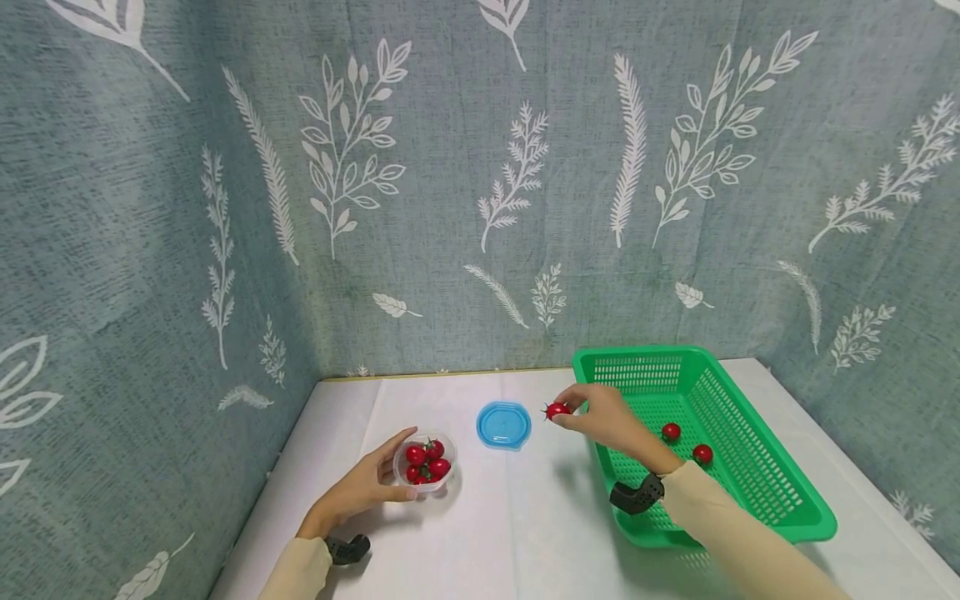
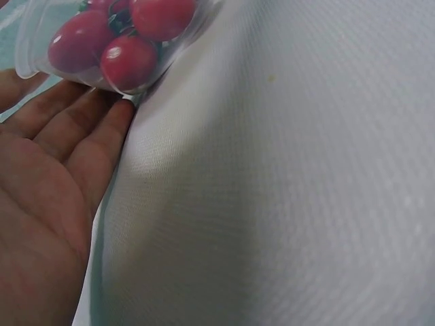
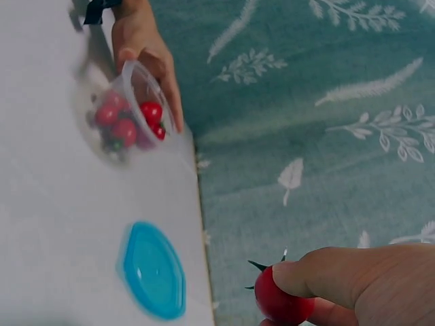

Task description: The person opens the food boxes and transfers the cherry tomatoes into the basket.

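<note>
My left hand (image 1: 365, 483) holds a small clear plastic container (image 1: 454, 460) from its left side, thumb on the near side and fingers on the far side. Inside lie several red cherry tomatoes (image 1: 438, 468). Its underside is hidden in the head view. My right hand (image 1: 603, 415) pinches a single cherry tomato (image 1: 557, 410) between thumb and fingers; green sepals stick out from it in the right wrist view. This hand is raised at the left side of a green basket (image 1: 637, 375). A blue lid (image 1: 503, 425) lies on the table between the two hands.
In the basket lie two more cherry tomatoes, one (image 1: 671, 432) near my right wrist and another (image 1: 702, 454) by the sleeve. A white cloth (image 1: 472, 533) covers the table. Patterned curtains (image 1: 450, 208) hang at the back and both sides.
</note>
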Motion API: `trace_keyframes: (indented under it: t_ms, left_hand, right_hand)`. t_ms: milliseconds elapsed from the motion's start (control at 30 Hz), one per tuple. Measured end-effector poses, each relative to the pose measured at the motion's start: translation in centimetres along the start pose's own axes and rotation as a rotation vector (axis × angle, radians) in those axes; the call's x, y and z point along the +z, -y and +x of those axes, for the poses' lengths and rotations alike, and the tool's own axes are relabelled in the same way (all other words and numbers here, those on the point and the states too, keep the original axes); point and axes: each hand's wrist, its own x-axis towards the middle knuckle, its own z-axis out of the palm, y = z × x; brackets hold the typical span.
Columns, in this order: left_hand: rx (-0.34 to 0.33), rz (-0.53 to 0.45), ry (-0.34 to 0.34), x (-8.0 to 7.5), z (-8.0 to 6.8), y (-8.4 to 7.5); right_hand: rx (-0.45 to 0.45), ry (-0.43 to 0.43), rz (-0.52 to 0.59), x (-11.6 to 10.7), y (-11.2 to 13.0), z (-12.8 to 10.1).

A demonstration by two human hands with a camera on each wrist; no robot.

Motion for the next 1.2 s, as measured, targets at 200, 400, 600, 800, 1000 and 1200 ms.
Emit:
trace_keyframes:
  t_ms: [200, 400, 600, 800, 1000, 1200]
  left_hand:
    - [0.008, -0.007, 0.012, -0.1, -0.1, -0.1]
    - [-0.002, -0.014, 0.011, 0.0, -0.1, -0.2]
    - [0.003, -0.025, 0.01, 0.0, -0.2, -0.2]
    - [0.016, -0.035, 0.02, 0.0, -0.3, -0.1]
    - [0.004, -0.031, 0.015, 0.0, -0.2, -0.1]
    - [0.007, -0.033, 0.019, 0.0, -0.1, -0.1]
  right_hand:
    - [0.034, 0.003, 0.015, -1.6, -1.3, -1.0]
    - [0.057, -0.008, 0.015, -2.9, -2.6, -1.8]
    - [0.071, -0.045, 0.007, -3.8, -3.7, -2.6]
    - [0.075, -0.062, -0.005, -4.7, -4.6, -3.6]
    - [0.117, -0.064, -0.037, -5.3, -5.4, -4.4]
    - [0.137, -0.053, -0.081, -5.6, -6.1, -5.3]
